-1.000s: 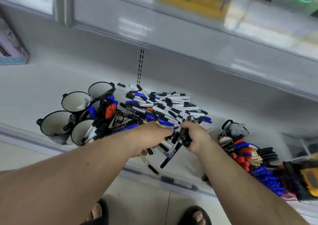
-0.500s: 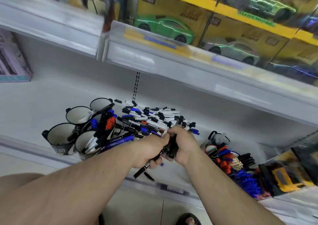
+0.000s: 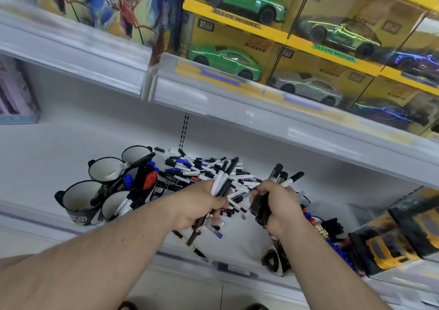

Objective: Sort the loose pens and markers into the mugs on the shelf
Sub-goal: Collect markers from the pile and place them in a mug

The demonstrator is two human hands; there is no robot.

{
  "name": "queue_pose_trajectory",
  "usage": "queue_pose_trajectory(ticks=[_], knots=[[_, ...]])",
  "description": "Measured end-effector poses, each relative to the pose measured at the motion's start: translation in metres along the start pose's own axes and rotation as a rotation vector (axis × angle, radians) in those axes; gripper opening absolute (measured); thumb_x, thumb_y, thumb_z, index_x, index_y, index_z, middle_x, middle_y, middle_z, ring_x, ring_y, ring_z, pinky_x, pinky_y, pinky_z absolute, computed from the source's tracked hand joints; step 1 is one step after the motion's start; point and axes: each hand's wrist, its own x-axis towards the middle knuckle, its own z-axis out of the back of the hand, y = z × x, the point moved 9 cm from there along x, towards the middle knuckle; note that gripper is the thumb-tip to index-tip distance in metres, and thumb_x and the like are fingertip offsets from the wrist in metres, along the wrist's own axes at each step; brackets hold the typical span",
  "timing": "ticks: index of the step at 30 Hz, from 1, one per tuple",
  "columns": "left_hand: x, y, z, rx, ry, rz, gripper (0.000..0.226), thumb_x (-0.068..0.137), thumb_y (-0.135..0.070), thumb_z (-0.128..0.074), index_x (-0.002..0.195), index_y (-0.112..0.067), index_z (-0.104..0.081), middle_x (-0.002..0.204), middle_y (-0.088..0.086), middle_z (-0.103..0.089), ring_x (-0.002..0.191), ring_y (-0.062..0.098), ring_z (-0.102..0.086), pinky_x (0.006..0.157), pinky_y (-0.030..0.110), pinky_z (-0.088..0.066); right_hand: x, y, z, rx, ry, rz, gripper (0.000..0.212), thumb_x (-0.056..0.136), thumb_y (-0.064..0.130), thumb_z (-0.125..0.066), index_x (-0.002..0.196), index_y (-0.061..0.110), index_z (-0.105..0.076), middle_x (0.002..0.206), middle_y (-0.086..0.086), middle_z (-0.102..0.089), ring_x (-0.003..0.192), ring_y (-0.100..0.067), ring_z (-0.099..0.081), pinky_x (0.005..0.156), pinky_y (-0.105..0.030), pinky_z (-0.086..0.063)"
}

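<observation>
A white store shelf (image 3: 59, 143) runs across the view, its back wall pale and its near lip slanting down to the right. Above it an upper shelf (image 3: 237, 105) overhangs, loaded with yellow boxes of toy cars (image 3: 237, 55) on the right and colourful printed boxes (image 3: 95, 3) on the left. A lilac box (image 3: 14, 100) stands at the far left edge. The left stretch of the lower shelf is bare white surface, while the right end is crowded with blurred yellow-and-black packages (image 3: 392, 238) and a bunch of bundled pens (image 3: 325, 226).

A cluster of black mugs (image 3: 78, 200) with white insides sits left of centre, close together; several hold markers standing upright, blue and red caps (image 3: 149, 179) showing in the middle one. Just right of the mugs lies the loose pile of pens and markers (image 3: 202, 169), mostly white barrels with black or blue caps, spreading towards the back wall.

Both hands hover over the near side of that pile. The left hand (image 3: 197, 205) clenches a bundle of markers (image 3: 223, 179) that fans up and away from the fist, with dark ends poking out below it. The right hand (image 3: 278, 205), a little apart from the left, grasps its own handful of black markers (image 3: 282, 176), caps pointing up and away. A few stray pens (image 3: 213, 229) lie on the shelf beneath the hands, near the lip
</observation>
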Motion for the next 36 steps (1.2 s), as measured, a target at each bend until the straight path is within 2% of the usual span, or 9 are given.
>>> queue_pose_trajectory(ticks=[5,9,14,18,21,26,29,33,36], knots=[[0.002,-0.041,0.021,-0.755,-0.165,-0.209,0.010,0.099,-0.006,-0.050,0.098,-0.010,-0.060,0.080,0.005,-0.060,0.058,0.013,-0.051,0.065,0.034,-0.055,-0.037,-0.048,-0.033,0.105,0.168,-0.201,0.019,0.082,-0.005,-0.052,0.076,0.011,-0.043,0.054,-0.007,-0.050,0.041,-0.016,-0.047,0.036,-0.024,-0.040],[-0.001,-0.044,0.031,-0.935,-0.280,-0.229,0.021,0.102,-0.017,-0.049,0.083,-0.007,-0.054,0.072,0.004,-0.053,0.055,0.013,-0.046,0.071,0.032,-0.051,-0.049,-0.077,-0.054,0.181,0.175,-0.290,0.021,0.081,-0.003,-0.048,0.068,0.012,-0.041,0.054,-0.007,-0.047,0.041,-0.016,-0.044,0.038,-0.021,-0.038],[0.003,-0.035,0.018,-0.650,-0.217,-0.215,0.019,0.103,-0.025,-0.048,0.092,-0.010,-0.055,0.075,0.002,-0.060,0.062,0.015,-0.054,0.057,0.031,-0.049,-0.053,-0.063,-0.065,0.305,0.189,-0.251,0.029,0.084,-0.008,-0.047,0.062,0.011,-0.043,0.054,-0.004,-0.044,0.042,-0.012,-0.045,0.039,-0.020,-0.043],[-0.003,-0.031,-0.001,-0.526,-0.135,-0.176,0.019,0.101,-0.022,-0.051,0.090,-0.008,-0.056,0.070,0.005,-0.059,0.059,0.017,-0.055,0.053,0.031,-0.051,-0.054,-0.051,-0.059,0.165,0.182,-0.186,0.018,0.082,-0.013,-0.046,0.087,0.001,-0.056,0.059,-0.009,-0.050,0.043,-0.016,-0.048,0.042,-0.022,-0.046],[-0.006,-0.039,0.006,-0.491,-0.164,-0.234,0.010,0.100,-0.018,-0.053,0.096,-0.009,-0.054,0.073,0.004,-0.056,0.055,0.014,-0.050,0.056,0.031,-0.053,-0.051,-0.043,-0.042,0.042,0.116,-0.117,0.015,0.083,-0.012,-0.051,0.083,0.003,-0.052,0.054,-0.009,-0.051,0.044,-0.018,-0.050,0.041,-0.025,-0.045],[-0.004,-0.041,0.006,0.201,-0.150,-0.321,0.011,0.102,-0.030,-0.049,0.097,-0.020,-0.052,0.069,0.002,-0.047,0.050,0.011,-0.037,0.046,0.026,-0.037,-0.041,-0.012,-0.017,0.001,0.031,0.088,0.012,0.088,0.001,-0.064,0.085,0.007,-0.053,0.066,-0.010,-0.054,0.053,-0.020,-0.050,0.047,-0.029,-0.044],[-0.005,-0.025,-0.018,0.275,-0.006,-0.232,0.030,0.094,-0.052,-0.053,0.090,-0.022,-0.055,0.060,-0.003,-0.040,0.047,0.011,-0.032,0.045,0.022,-0.030,-0.043,-0.005,-0.027,0.004,0.096,0.143,0.013,0.095,0.018,-0.062,0.099,0.006,-0.062,0.076,-0.007,-0.068,0.069,-0.024,-0.065,0.063,-0.040,-0.054],[-0.008,-0.010,-0.030,0.285,0.051,-0.107,0.077,0.065,-0.081,-0.062,0.115,-0.023,-0.059,0.068,-0.004,-0.046,0.055,0.012,-0.036,0.047,0.021,-0.032,-0.042,-0.016,-0.035,0.059,0.087,0.058,0.023,0.099,0.025,-0.056,0.105,0.003,-0.059,0.090,-0.019,-0.073,0.088,-0.035,-0.071,0.075,-0.052,-0.058],[-0.010,-0.004,-0.038,0.189,0.097,-0.070,0.055,0.081,-0.064,-0.063,0.116,-0.021,-0.059,0.083,0.003,-0.054,0.060,0.015,-0.040,0.045,0.022,-0.034,-0.038,-0.030,-0.034,0.095,0.037,-0.014,0.032,0.097,0.033,-0.057,0.113,0.005,-0.059,0.101,-0.023,-0.070,0.095,-0.038,-0.068,0.063,-0.044,-0.052]])
